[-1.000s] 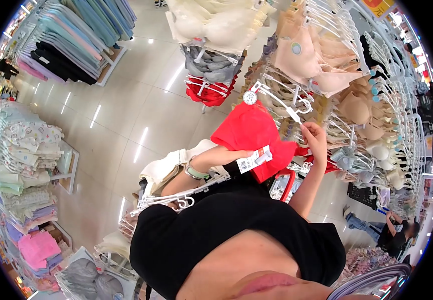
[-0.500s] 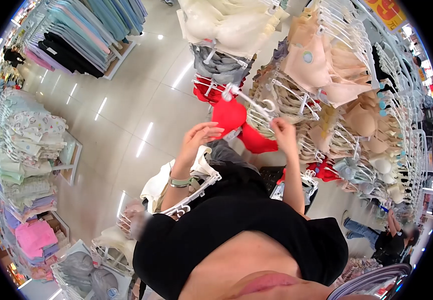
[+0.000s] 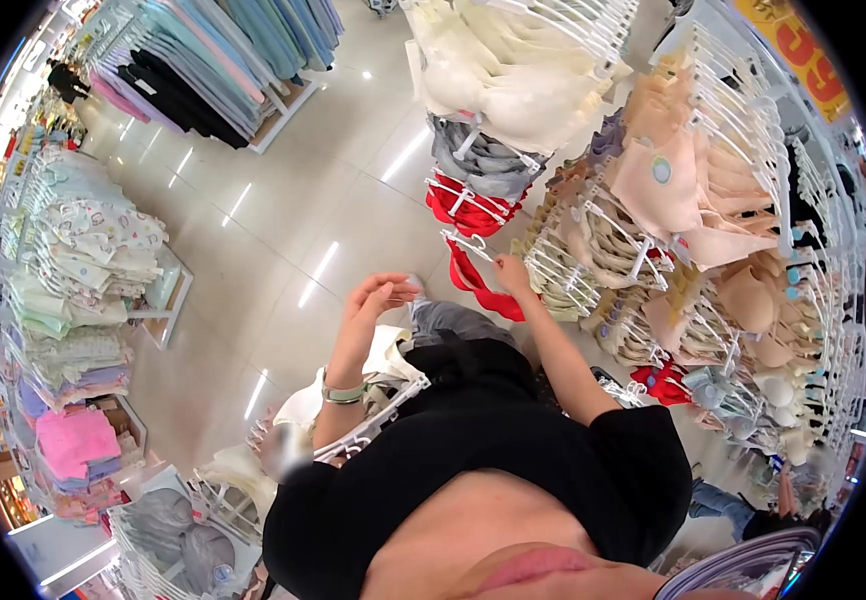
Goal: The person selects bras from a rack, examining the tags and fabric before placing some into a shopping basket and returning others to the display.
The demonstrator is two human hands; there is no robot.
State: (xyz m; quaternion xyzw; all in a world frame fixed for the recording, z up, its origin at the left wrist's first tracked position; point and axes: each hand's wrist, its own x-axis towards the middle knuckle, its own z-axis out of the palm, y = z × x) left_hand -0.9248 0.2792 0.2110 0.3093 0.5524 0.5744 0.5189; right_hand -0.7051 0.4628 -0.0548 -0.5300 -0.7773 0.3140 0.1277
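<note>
A red bra [image 3: 478,283] on a white hanger [image 3: 465,242] hangs in front of me, just below a rack of red bras [image 3: 473,207]. My right hand [image 3: 513,273] is closed on one end of that hanger. To the left, my left hand [image 3: 383,292] is raised in the air, fingers stretched out and holding nothing, apart from the red bra. Cream bras [image 3: 385,350] on a white hanger [image 3: 378,415] hang at my left forearm, below a wristband [image 3: 343,392].
Cream bras [image 3: 513,75], grey bras [image 3: 488,158] and beige bras [image 3: 658,180] hang on racks ahead and right. Folded clothes [image 3: 78,443] and hanging garments [image 3: 193,85] stand left across the tiled floor [image 3: 283,220]. Another person [image 3: 753,515] is at lower right.
My right hand has moved left and forward with the red bra's hanger, bringing it towards the red bras on the rack. The left hand has come away from the red bra.
</note>
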